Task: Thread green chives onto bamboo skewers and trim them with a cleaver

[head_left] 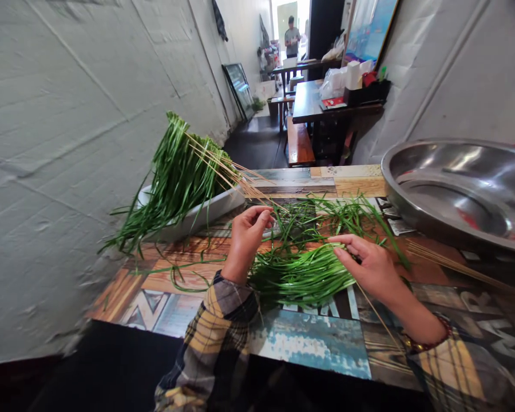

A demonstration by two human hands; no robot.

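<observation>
Nearest, a thin stick [378, 316] slants over the surface [309, 343], just this side of the right grip [375, 272]. That grip's thumb and forefinger touch the pale ends of a bunch of green stalks [302, 277]; whether they clamp it, I cannot tell. The bunch lies between the two grips, left of the right one and nearer than the left grip's [248, 237] fingertips, which meet the thumb. Loose stalks [347, 214] scatter beyond. A metal basin [455, 183] stands right of the right grip; skewered greens [175, 177] overhang a white tray [210, 213] left of and past the left grip. Far beyond both grips, a person [292, 41] stands.
</observation>
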